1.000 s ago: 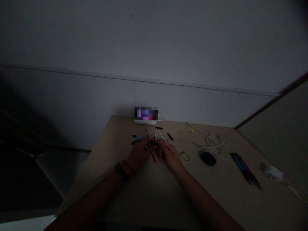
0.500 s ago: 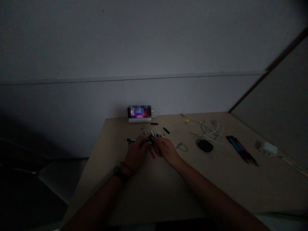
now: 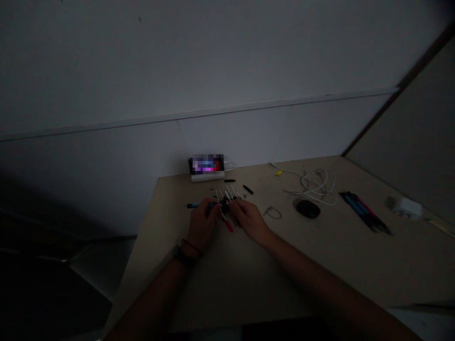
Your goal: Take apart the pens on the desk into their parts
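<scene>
Close together over the desk, my left hand [image 3: 203,221] and my right hand [image 3: 250,220] have their fingers pinched on a small dark piece [image 3: 224,206]. Its kind is too dim to make out, and fingers cover part of it. Several thin white sticks [image 3: 233,191] stick out just beyond the fingertips; whether they belong to the dark piece I cannot tell. Below the fingers, between both hands, shows a slim thing with a red end [image 3: 228,226]. A blue and black pen-like stick [image 3: 193,206] pokes out to the left from behind my left hand.
Against the wall a lit phone [image 3: 206,165] leans on a white stand [image 3: 208,177]. Two short black pieces [image 3: 248,189] lie before it. Rightward on the desk [image 3: 227,284] are a thin loop [image 3: 274,214], a black mouse [image 3: 308,209], a white cable [image 3: 314,193], dark sticks [image 3: 364,211] and a white adapter [image 3: 408,208].
The view has tilted a little. My hands stay together at the dark piece; the right hand's fingers have shifted slightly, and more of the slim red-ended thing shows.
</scene>
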### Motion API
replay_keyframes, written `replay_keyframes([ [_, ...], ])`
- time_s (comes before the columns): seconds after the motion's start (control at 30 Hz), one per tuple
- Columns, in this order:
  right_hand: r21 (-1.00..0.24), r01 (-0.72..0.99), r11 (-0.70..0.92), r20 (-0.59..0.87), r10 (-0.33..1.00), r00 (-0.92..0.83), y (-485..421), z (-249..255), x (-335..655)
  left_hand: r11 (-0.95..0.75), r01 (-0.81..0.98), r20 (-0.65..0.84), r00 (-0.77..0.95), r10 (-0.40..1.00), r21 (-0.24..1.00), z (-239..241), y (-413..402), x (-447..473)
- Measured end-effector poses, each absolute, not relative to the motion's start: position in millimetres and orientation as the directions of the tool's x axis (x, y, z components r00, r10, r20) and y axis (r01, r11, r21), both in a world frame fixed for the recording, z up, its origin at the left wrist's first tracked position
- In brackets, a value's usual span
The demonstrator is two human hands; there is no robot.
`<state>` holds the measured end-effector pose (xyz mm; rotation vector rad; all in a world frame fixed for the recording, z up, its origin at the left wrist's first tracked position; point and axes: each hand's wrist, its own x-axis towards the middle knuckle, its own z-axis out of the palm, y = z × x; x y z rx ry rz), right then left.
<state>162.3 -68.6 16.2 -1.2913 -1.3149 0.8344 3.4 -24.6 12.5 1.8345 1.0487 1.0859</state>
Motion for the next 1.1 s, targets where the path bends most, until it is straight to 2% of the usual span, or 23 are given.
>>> replay_keyframes([
  [0.17,-0.943,0.276,0.186,0.227,0.966,0.126,-66.8,15.5,163.7,-0.376,0.253,0.277,0.352,0.894,0.891,12.3,-25.0,2.7],
  [0.43,-0.961,0.219,0.171,0.189,0.980,0.066,-66.6,13.3,164.0,-0.386,0.238,0.287,0.363,0.886,0.891,10.0,-22.9,2.8],
  [0.57,-0.954,0.255,0.159,0.190,0.977,0.102,-66.7,14.8,163.8,-0.385,0.247,0.280,0.371,0.885,0.890,9.5,-23.0,2.8],
  [0.7,-0.963,0.217,0.161,0.192,0.973,0.127,-67.5,15.8,163.4,-0.374,0.235,0.277,0.359,0.891,0.897,11.7,-24.7,3.0],
  [0.97,-0.947,0.283,0.153,0.184,0.979,0.086,-64.4,13.2,165.0,-0.372,0.209,0.279,0.370,0.886,0.905,12.3,-23.6,3.8],
  [1.1,-0.962,0.231,0.146,0.178,0.976,0.124,-64.6,9.8,164.5,-0.367,0.209,0.285,0.339,0.896,0.906,12.2,-22.7,3.5],
])
